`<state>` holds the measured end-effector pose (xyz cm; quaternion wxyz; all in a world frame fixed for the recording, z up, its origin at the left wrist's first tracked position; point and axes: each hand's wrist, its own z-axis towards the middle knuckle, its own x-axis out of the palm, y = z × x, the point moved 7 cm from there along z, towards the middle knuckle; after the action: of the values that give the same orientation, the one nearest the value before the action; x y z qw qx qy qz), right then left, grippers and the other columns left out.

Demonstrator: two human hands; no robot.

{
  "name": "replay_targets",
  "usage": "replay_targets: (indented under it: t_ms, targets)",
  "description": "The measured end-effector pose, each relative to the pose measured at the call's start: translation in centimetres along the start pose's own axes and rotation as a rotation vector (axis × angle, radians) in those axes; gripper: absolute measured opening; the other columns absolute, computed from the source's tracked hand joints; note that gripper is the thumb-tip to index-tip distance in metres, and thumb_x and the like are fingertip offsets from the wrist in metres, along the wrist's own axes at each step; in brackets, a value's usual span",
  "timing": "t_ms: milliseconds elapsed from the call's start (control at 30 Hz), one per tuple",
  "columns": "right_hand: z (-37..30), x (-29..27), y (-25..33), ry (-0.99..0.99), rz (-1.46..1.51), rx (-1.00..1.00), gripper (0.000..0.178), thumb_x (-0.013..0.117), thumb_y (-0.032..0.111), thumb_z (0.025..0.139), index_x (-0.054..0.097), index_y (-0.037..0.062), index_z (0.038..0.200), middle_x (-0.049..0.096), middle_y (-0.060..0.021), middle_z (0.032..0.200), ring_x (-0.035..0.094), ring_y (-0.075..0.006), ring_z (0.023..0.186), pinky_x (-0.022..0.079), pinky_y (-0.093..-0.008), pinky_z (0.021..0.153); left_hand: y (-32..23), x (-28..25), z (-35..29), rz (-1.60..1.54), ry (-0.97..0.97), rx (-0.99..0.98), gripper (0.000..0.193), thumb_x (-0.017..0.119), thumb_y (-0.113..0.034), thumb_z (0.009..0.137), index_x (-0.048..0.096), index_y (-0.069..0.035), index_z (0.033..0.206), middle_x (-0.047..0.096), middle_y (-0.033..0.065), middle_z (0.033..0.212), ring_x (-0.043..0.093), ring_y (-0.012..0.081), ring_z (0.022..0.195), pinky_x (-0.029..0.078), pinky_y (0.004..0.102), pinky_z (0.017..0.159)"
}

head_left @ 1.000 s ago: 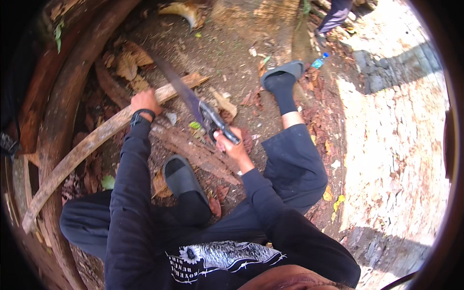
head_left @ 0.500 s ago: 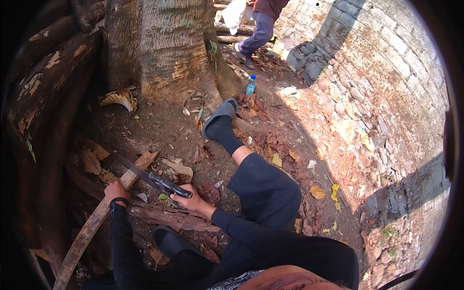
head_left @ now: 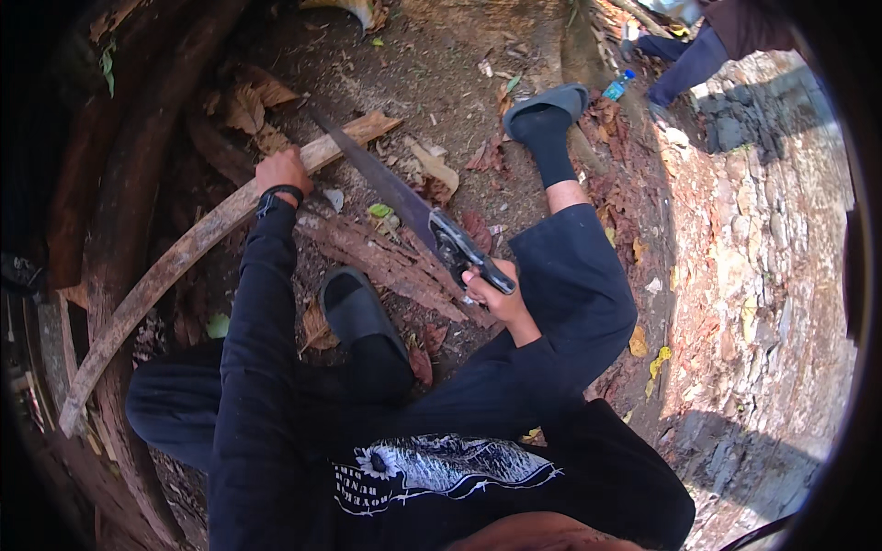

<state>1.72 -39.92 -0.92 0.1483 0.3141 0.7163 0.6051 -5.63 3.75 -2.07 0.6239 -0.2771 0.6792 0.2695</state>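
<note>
My left hand point(head_left: 283, 173) is closed around a long, narrow wooden plank point(head_left: 197, 241), near its far end. The plank slants from the lower left up toward the middle. In my right hand point(head_left: 496, 292) is the dark handle of a handsaw point(head_left: 395, 191). Its blade points up and to the left, and its far part crosses the plank just beyond my left hand. Whether the teeth touch the wood I cannot tell. Below the blade lies a rough, reddish slab of bark or split wood point(head_left: 390, 262) on the ground.
Thick logs point(head_left: 138, 174) are piled along the left. A tree trunk point(head_left: 487, 23) stands ahead. My sandalled foot point(head_left: 549, 110) is stretched forward, near a blue-capped bottle point(head_left: 619, 85). Another person's legs point(head_left: 684, 60) are at the upper right, beside a stone wall point(head_left: 763, 275). Dry leaves litter the soil.
My right hand has drawn the saw back toward me, so more blade shows on my side of the plank. My left hand keeps its grip. The view has shifted, and the other person appears further right.
</note>
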Motion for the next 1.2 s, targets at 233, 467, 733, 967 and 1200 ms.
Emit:
replay_targets:
  t_ms: [233,467,733,967,1200]
  targets:
    - [2.1,0.2,0.2,-0.055,0.061,-0.005,0.022,0.068,0.002,0.096,0.056,0.0025,0.077,0.049,0.0001,0.059,0.043,-0.008,0.046,0.035,-0.0284,0.045,0.1,0.6,-0.3,-0.016,0.007,0.063,0.04,0.084,-0.026,0.077,0.074,-0.012,0.112,0.079,0.017,0.102,0.077,0.0367,0.098,0.063,0.0474,0.086]
    - [5.1,-0.9,-0.1,0.022,0.035,-0.05,0.017,0.065,0.006,0.096,0.055,0.001,0.083,0.045,-0.0002,0.058,0.043,-0.0101,0.046,0.036,-0.0292,0.046,-0.4,-0.1,0.0,-0.006,0.033,0.026,0.04,0.081,-0.024,0.077,0.074,-0.013,0.114,0.079,0.0172,0.103,0.077,0.0364,0.099,0.062,0.0467,0.088]
    - [2.5,1.7,-1.3,-0.096,-0.247,-0.212,0.021,0.075,0.017,0.092,0.069,-0.0016,0.085,0.061,-0.0057,0.063,0.057,-0.0126,0.058,0.046,-0.0349,0.059,-1.0,-0.2,-0.4,0.09,-0.01,0.007,0.044,0.081,-0.026,0.076,0.07,-0.013,0.116,0.079,0.0174,0.104,0.077,0.0367,0.1,0.063,0.0477,0.086]
    - [3.0,0.1,-0.8,-0.057,-0.162,-0.12,0.019,0.073,0.015,0.092,0.072,-0.0028,0.088,0.064,-0.0058,0.065,0.056,-0.0113,0.061,0.046,-0.0355,0.06,-1.3,-0.1,0.7,0.071,0.076,0.09,0.078,0.083,-0.047,0.075,0.066,-0.009,0.14,0.079,0.0213,0.111,0.076,0.0388,0.104,0.062,0.0485,0.092]
    - [3.3,0.6,-0.6,-0.044,-0.17,-0.135,0.019,0.074,0.015,0.092,0.071,-0.0022,0.086,0.065,-0.005,0.066,0.057,-0.0095,0.062,0.046,-0.0342,0.06,1.5,1.5,3.5,-0.105,0.267,0.163,0.079,0.086,-0.059,0.071,0.075,-0.004,0.127,0.078,0.0216,0.118,0.075,0.0385,0.108,0.06,0.047,0.095]
